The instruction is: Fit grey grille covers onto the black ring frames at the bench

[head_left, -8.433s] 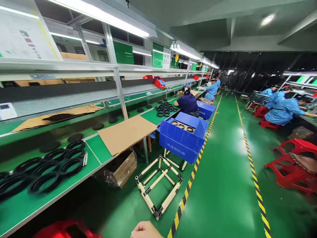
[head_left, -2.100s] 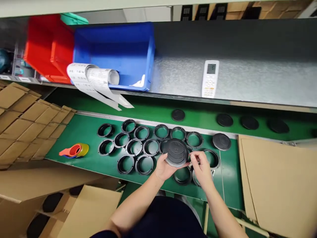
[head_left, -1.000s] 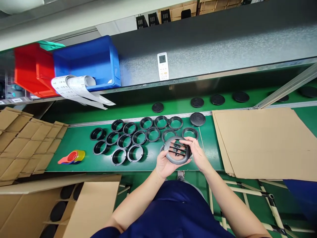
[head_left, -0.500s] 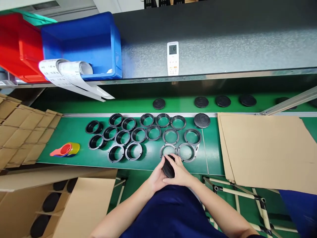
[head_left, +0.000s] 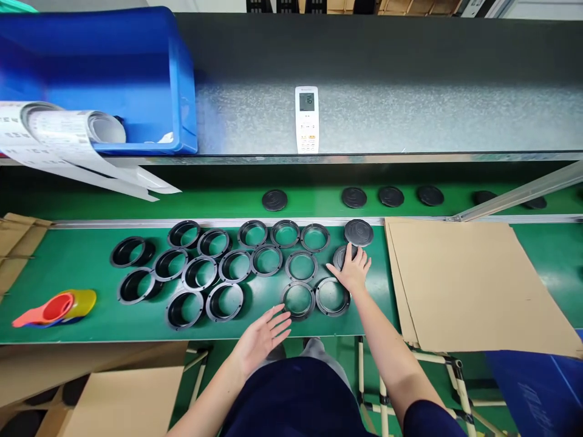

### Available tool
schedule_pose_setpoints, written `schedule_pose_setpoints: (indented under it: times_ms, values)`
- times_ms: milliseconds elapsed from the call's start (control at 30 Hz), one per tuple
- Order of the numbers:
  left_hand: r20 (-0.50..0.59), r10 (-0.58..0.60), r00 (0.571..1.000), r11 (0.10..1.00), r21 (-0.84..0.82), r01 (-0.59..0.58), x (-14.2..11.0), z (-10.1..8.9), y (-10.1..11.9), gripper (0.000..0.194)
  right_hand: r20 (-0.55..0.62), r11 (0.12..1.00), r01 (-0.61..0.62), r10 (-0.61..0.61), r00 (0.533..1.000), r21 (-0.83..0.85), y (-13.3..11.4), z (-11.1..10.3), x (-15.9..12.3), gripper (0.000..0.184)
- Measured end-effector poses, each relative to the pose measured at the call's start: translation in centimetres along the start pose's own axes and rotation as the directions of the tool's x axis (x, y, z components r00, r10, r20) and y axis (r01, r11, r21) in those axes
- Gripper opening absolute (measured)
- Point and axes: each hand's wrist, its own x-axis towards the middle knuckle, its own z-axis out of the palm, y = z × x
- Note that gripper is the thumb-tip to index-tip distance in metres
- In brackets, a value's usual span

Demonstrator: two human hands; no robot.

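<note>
My right hand reaches out over the right end of the ring rows, fingers spread. Its fingertips touch a round black cap, partly hidden by the hand, which sits where a ring stands in that row. Just behind it lies another black cap. My left hand hovers at the bench's front edge, palm turned inward, fingers apart and holding nothing. Closest to it is a black ring with an open centre; a similar ring stands to the right. Several more black rings stand in loose rows leftward.
Several black caps lie on the green strip behind. Flat cardboard sheets cover the right side. Red and yellow scoops lie at left. A shelf above holds a remote, a blue bin and label rolls. An open carton is below left.
The black cap that both hands held near the front edge now lies in the right-hand ring column under my right hand. My left hand has let go and drawn left. The view has shifted.
</note>
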Motion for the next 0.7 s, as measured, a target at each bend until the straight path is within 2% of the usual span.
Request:
schedule_pose_setpoints:
  times_ms: [67, 167, 300, 367, 433, 500, 567, 633, 700]
  values:
    - [-0.016, -0.016, 1.000, 1.000, -0.008, 0.016, 0.0, -0.4, 0.4, 0.059, -0.064, 0.998, 0.051, -0.053, 0.997, -0.034, 0.1, -0.2, 0.7, 0.099]
    - [-0.047, -0.048, 0.998, 0.998, -0.041, 0.046, 0.3, -1.3, 1.0, 0.053, -0.141, 0.987, 0.146, -0.153, 0.978, -0.060, 0.7, 0.0, 1.3, 0.073]
    - [-0.067, -0.090, 0.994, 0.991, -0.102, 0.083, 0.5, -2.9, 1.6, 0.047, -0.015, 0.971, 0.235, -0.236, 0.972, -0.041, 1.1, 1.4, 1.0, 0.062]
    - [-0.051, -0.089, 0.995, 0.990, -0.118, 0.083, 0.5, -3.9, 2.0, 0.046, -0.049, 0.968, 0.251, -0.250, 0.967, 0.018, 0.0, 1.4, 1.7, 0.064]
    - [-0.047, -0.077, 0.996, 0.990, -0.121, 0.071, 0.4, -5.1, 2.7, 0.046, -0.151, 0.951, 0.251, -0.226, 0.962, 0.179, -3.1, 0.8, 4.0, 0.067]
    - [-0.062, -0.062, 0.996, 0.990, -0.128, 0.054, 0.3, -6.5, 3.6, 0.047, -0.153, 0.867, 0.205, -0.151, 0.977, 0.454, -8.1, 0.2, 8.0, 0.060]
    - [-0.072, -0.040, 0.997, 0.989, -0.143, 0.029, 0.1, -7.9, 4.5, 0.046, -0.016, 0.731, 0.079, -0.093, 0.996, 0.678, -14.4, 0.2, 12.9, 0.042]
    - [-0.061, -0.013, 0.998, 0.986, -0.167, 0.002, -0.3, -9.5, 5.5, 0.046, 0.116, 0.650, -0.058, -0.046, 0.992, 0.758, -20.6, 0.9, 17.5, 0.027]
    - [-0.041, 0.011, 0.999, 0.982, -0.188, -0.019, -0.8, -11.0, 6.6, 0.048, 0.242, 0.567, -0.210, 0.020, 0.970, 0.797, -25.7, 2.1, 20.9, 0.024]
